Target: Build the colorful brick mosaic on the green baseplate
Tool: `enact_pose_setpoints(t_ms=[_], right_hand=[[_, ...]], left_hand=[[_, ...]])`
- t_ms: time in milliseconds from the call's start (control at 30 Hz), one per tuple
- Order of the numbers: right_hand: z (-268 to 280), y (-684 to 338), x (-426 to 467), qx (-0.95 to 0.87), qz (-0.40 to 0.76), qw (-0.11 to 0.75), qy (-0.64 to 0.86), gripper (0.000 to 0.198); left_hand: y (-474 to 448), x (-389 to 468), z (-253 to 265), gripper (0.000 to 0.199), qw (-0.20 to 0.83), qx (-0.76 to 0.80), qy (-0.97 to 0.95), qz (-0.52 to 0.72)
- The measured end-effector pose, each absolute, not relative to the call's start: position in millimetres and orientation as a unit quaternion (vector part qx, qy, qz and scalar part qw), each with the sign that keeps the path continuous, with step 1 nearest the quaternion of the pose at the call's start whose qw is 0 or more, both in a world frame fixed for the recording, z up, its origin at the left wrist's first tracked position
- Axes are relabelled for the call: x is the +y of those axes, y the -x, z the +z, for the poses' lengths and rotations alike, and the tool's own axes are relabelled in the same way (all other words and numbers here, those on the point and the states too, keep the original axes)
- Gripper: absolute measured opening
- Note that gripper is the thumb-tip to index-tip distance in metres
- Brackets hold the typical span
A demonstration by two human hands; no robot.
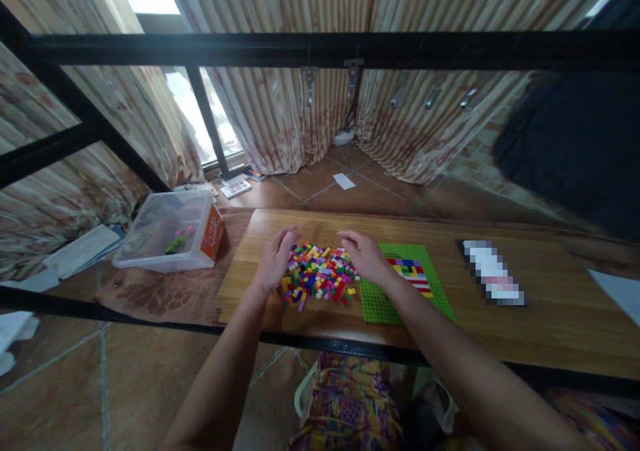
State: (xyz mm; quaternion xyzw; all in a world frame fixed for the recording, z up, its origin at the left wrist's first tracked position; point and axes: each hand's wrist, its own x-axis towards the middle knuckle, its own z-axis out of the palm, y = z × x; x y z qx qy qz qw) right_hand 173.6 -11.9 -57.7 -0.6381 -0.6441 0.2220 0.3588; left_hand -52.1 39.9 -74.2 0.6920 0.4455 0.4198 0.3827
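Observation:
A heap of small multicoloured toy building bricks (317,272) is spread on the wooden board (550,324) in front of me. At the heap's left edge my left hand (275,259) rests with curved, parted fingers and nothing seen in it. My right hand (364,256) is at the opposite edge, fingers stretched toward the bricks, holding nothing that I can see. Under and beside my right forearm lies a green studded baseplate (377,304). Rows of coloured bricks (419,279) sit on it, partly covered by that arm.
A clear plastic box (150,228) with an orange label and a few pieces inside stands on the left. To the right lie a phone (493,271) with a blurred screen and a white sheet (617,294). A black metal bar (320,50) crosses beyond the board.

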Motion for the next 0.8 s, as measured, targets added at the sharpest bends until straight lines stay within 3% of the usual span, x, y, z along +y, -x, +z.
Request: enact_pose_setpoints(t_ms=[333,567,800], right_hand=[[-96,-143,-42,-0.609,0.137,0.337,0.705,0.047],[-102,-112,-40,-0.633,0.141,0.325,0.688,0.049],[-94,-104,-39,-0.661,0.193,0.369,0.624,0.044]], left_hand=[[80,-22,-107,0.043,0.189,0.551,-0.708,0.400],[50,-25,-104,0.044,0.189,0.541,-0.726,0.379],[40,-25,-105,0.041,0.206,0.539,-0.705,0.413]])
